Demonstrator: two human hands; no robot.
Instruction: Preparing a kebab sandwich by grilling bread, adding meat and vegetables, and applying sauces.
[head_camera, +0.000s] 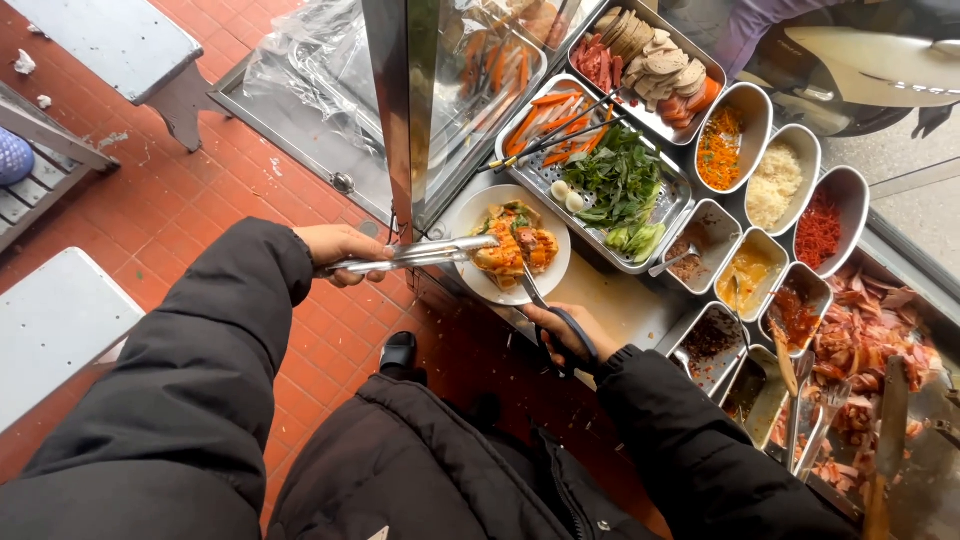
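while the left hand (335, 250) grips metal tongs (420, 256) over the filled white plate (511, 245) at centre frame, the right hand (565, 335) grasps scissors (545, 310); cutting step, seemingly; next calls for steadying the food.

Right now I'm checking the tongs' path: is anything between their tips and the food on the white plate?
Nothing visible: the tongs in the left hand already reach the food on the white plate.

Street food stall: topping tins (775, 185), tiled pavement (190, 210).
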